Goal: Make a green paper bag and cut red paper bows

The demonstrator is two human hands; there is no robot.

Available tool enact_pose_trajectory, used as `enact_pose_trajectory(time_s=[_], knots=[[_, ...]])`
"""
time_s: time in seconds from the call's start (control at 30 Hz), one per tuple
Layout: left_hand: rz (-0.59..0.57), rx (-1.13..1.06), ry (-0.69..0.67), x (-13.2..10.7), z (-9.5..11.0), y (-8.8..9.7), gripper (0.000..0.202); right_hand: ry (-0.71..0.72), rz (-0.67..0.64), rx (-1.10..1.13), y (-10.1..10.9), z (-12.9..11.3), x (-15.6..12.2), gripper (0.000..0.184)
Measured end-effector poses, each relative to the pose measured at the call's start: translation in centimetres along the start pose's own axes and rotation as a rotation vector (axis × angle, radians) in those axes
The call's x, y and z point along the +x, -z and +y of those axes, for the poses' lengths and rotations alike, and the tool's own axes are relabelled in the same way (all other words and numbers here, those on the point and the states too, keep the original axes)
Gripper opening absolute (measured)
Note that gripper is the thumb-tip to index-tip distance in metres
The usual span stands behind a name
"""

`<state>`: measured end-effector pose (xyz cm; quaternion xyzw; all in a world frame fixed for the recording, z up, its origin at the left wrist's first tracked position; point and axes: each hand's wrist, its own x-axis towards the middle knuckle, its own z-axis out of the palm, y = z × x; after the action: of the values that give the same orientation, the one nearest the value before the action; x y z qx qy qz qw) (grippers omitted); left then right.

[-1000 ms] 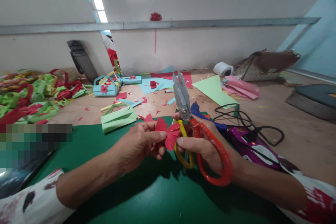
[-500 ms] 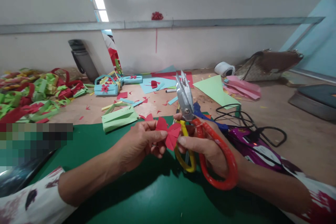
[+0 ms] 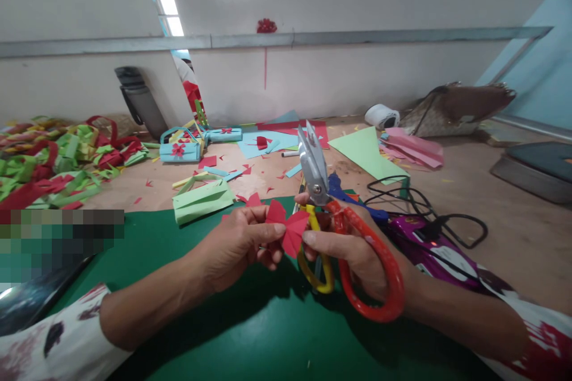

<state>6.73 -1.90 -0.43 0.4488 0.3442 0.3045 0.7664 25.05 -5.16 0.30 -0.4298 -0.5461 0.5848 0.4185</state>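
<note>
My left hand [image 3: 239, 247] pinches a small red paper flower [image 3: 288, 227] between thumb and fingers above a dark green sheet [image 3: 250, 333]. My right hand [image 3: 353, 250] also touches the flower's right side with its fingertips. That hand carries scissors [image 3: 333, 232] with a red and a yellow handle loop hanging around its fingers. The steel blades point up and away, nearly closed.
A folded light green paper [image 3: 201, 199] lies beyond the sheet. Blue paper baskets [image 3: 181, 149], red scraps and coloured sheets [image 3: 370, 152] litter the brown table. A heap of green and red strips [image 3: 53, 161] sits left. A purple glue gun [image 3: 424, 244] with black cable lies right.
Both hands and the scissors have shifted slightly right and down; the flower stays pinched between them. Otherwise nothing has moved.
</note>
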Motion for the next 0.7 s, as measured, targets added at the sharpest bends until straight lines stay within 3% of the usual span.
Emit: enact_pose_trajectory(time_s=[0.5,0.7], knots=[[-0.018,-0.005,0.002,0.00,-0.01,-0.07,0.014,-0.020,0.006,0.014,-0.09,-0.18,0.12,0.004],[-0.003,0.000,-0.006,-0.12,-0.12,-0.01,0.013,-0.010,0.002,0.044,-0.03,0.20,-0.06,0.017]])
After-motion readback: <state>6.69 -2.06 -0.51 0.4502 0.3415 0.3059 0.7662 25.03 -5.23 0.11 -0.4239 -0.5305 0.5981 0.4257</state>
